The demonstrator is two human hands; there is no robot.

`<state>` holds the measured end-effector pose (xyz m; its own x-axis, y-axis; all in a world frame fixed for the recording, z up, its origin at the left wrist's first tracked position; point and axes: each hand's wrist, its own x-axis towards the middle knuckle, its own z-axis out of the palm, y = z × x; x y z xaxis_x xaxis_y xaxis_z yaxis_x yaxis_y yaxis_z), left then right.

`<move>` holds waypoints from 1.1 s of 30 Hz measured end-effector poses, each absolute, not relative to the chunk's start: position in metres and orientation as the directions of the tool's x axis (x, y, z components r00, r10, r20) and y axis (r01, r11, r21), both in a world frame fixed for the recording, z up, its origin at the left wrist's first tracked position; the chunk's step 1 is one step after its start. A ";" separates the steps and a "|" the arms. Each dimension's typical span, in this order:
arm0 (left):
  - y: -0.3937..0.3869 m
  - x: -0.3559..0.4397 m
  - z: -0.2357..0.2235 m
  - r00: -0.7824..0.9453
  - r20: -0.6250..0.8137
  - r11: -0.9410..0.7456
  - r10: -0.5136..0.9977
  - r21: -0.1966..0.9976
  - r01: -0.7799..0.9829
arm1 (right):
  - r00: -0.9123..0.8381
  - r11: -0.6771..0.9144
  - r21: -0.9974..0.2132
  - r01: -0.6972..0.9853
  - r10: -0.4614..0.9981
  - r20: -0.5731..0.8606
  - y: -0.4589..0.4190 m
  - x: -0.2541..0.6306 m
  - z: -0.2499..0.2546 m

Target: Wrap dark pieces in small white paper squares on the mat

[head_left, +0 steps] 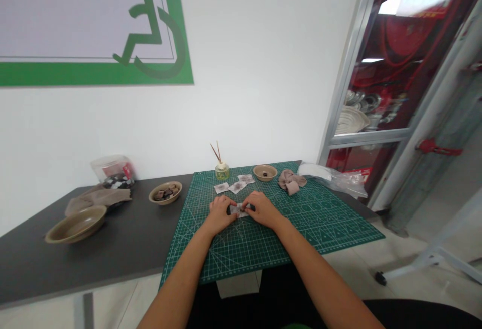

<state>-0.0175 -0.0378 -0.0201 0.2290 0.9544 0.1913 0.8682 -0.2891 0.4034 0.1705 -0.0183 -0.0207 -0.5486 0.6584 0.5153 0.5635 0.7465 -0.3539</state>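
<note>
Over the green cutting mat [265, 248], my two hands meet around a small white packet [238, 210] with greyish marks. Its left end is pinched between the thumb and fingers of my left hand [220, 215]. My right hand [264, 209] grips the other end, thumb and forefinger closed near the packet's middle. A dark bit shows by the right fingertips, too small to name. Just beyond lie three similar pale squares with grey patterns, one of them a white square [237, 187]. Behind them sits a tan bowl [265, 177] with a small dark piece inside.
A reed diffuser bottle [222, 172] stands by the wall. Right of the tan bowl lie a brown cloth [291, 182] and a clear plastic bag [339, 181]. Leftward are a bowl of brown pieces [152, 193], a larger bowl [77, 225], another cloth [96, 198] and a clear bag [113, 168].
</note>
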 end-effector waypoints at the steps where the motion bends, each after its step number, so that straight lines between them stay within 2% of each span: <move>1: -0.038 -0.017 -0.020 0.227 0.191 -0.288 0.955 0.404 0.869 | -0.552 0.748 -0.349 0.564 0.656 0.515 -0.018 0.169 -0.021; 8: -0.039 -0.017 -0.019 0.228 0.192 -0.289 0.955 0.415 0.862 | -0.467 0.669 -0.324 0.669 0.717 0.518 -0.014 0.172 -0.022; 14: -0.038 -0.017 -0.019 0.232 0.187 -0.290 0.955 0.402 0.868 | -0.532 0.727 -0.362 0.583 0.679 0.506 -0.014 0.169 -0.023; 20: -0.038 -0.018 -0.021 0.227 0.192 -0.288 0.955 0.408 0.866 | -0.478 0.680 -0.318 0.660 0.707 0.521 -0.011 0.172 -0.024; 26: -0.039 -0.018 -0.020 0.228 0.197 -0.291 0.953 0.411 0.864 | -0.563 0.755 -0.382 0.533 0.654 0.506 -0.019 0.178 -0.020; 33: -0.038 -0.018 -0.021 0.231 0.187 -0.289 0.955 0.410 0.865 | -0.567 0.745 -0.388 0.543 0.665 0.485 -0.019 0.182 -0.020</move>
